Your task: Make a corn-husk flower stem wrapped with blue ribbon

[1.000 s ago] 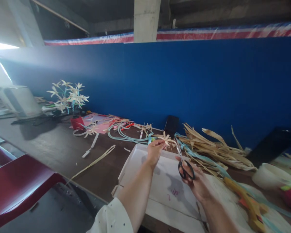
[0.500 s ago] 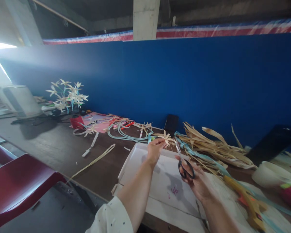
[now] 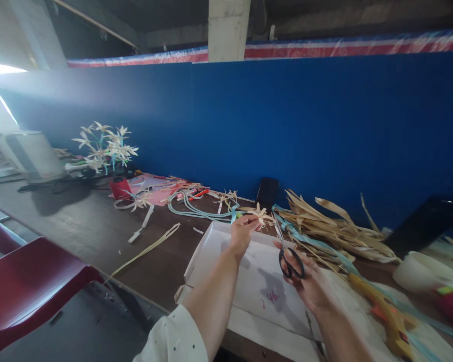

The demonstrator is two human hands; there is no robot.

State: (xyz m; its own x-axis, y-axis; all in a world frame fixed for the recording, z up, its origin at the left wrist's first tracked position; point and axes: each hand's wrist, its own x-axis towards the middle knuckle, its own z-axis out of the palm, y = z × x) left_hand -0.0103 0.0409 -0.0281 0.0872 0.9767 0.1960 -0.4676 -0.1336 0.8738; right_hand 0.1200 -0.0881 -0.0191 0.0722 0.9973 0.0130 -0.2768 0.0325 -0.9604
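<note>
Pinched in the fingers of my left hand (image 3: 242, 235) is a pale straw-coloured flower (image 3: 262, 215) with narrow pointed petals. My right hand (image 3: 311, 281) grips a pair of scissors (image 3: 291, 262) by its black handles. The metal blades point up and away, their tips close to the flower's right side; whether they touch a petal I cannot tell. Both hands are above a white cardboard box lid (image 3: 249, 296) with a handwritten number on it.
Dried husks (image 3: 335, 231) and a yellow glue gun (image 3: 385, 314) lie to the right, near a white bowl (image 3: 425, 271). Leftwards are looped pale-blue cords (image 3: 189, 210), a red pot (image 3: 120, 188) of similar flowers (image 3: 111, 146), a kettle (image 3: 32, 156) and a red chair (image 3: 33, 281). A blue partition (image 3: 287, 125) stands behind.
Hardly anything differs. The view has shifted very slightly, and my left hand still holds the flower with the scissors beside it.
</note>
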